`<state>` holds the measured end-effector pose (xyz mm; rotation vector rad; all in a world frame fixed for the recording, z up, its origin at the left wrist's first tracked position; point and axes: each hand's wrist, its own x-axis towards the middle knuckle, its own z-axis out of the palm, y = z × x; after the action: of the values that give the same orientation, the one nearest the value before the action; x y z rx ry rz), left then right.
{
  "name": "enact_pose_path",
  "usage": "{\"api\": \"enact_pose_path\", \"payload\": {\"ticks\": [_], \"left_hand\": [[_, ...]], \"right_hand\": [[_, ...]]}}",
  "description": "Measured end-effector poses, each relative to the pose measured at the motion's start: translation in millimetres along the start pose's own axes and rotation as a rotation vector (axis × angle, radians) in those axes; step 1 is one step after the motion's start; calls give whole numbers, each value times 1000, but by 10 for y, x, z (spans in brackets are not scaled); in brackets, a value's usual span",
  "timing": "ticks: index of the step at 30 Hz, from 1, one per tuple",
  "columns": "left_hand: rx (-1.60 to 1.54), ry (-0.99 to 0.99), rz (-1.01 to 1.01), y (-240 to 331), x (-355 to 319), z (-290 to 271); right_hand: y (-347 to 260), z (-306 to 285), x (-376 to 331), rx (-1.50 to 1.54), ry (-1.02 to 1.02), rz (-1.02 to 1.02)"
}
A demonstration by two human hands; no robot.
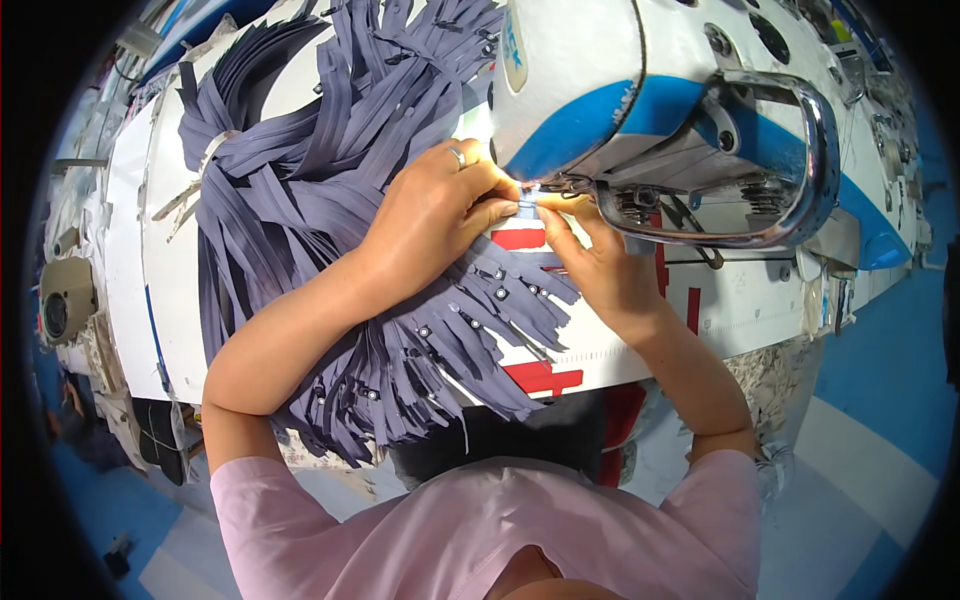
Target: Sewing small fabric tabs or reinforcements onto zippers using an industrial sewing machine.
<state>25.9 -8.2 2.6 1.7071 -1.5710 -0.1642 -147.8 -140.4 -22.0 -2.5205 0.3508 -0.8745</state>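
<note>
My left hand (435,215), with a ring on one finger, pinches the end of a grey-purple zipper strip (528,207) under the head of a white and blue sewing machine (640,90). From the other side, my right hand (600,265) grips the same strip end, fingertips almost touching the left ones. Both hands rest over a fan of several zippers (470,330) with metal sliders spread on the table. The needle area is partly hidden by my fingers.
A big pile of the same grey-purple zippers (290,150) covers the white table (150,260) to the left and back. Red tape marks (545,378) lie on the table front. The machine's chrome guard (800,150) curves at right. The floor is blue.
</note>
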Motion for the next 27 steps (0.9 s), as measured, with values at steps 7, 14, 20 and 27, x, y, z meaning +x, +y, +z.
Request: {"api": "enact_pose_path", "payload": {"ticks": [7,14,20,27], "left_hand": [[9,31,28,-62,13,46],[104,0,-40,-67,29,53],[157,-13,-73,-75,44,86],[240,-12,-63,-68,46,82]], "right_hand": [[45,3,12,-71,16,-69],[169,-31,9,-326,-191,-131],[259,42,-28,-474,-178,-192],[253,-21,42,-525,-195,-266]]}}
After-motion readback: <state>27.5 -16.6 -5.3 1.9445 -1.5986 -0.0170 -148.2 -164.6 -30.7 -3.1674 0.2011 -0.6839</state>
